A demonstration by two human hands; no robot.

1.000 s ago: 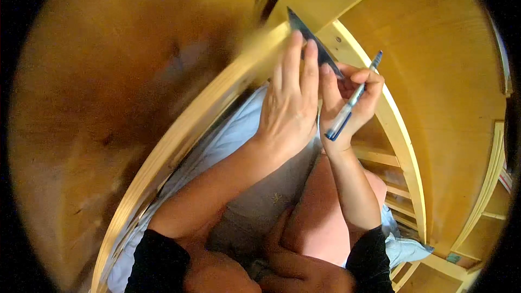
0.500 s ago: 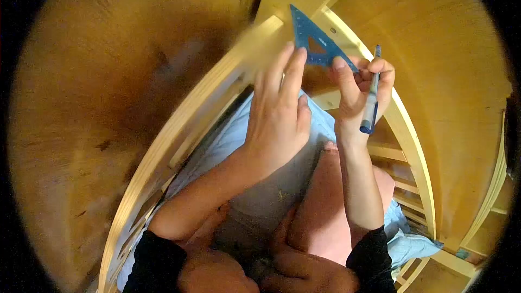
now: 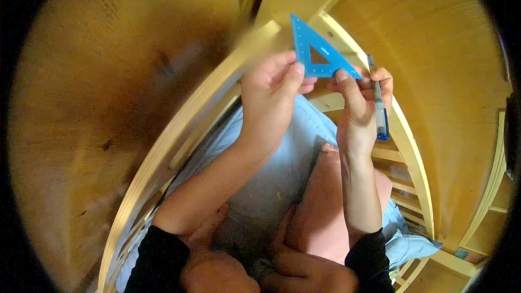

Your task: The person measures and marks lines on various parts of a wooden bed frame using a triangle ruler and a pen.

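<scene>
Set square [image 3: 324, 52] — left hand [image 3: 271, 91], right hand [image 3: 358, 106] — pinching corners

At upper centre, the ruler [image 3: 319, 69] lay between the left hand [image 3: 271, 82] and right hand [image 3: 359, 96]; the pen [image 3: 379, 106] was right of it, the cloth [image 3: 304, 130] below.

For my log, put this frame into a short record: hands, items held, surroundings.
Left hand: the left hand pinches the set square near its lower left corner
Right hand: the right hand holds the set square's lower right corner, plus the pen
Set square: blue set square, triangular cutout
Pen: pen, blue lower end
Surroundings: wooden rail, light-blue fabric
</scene>
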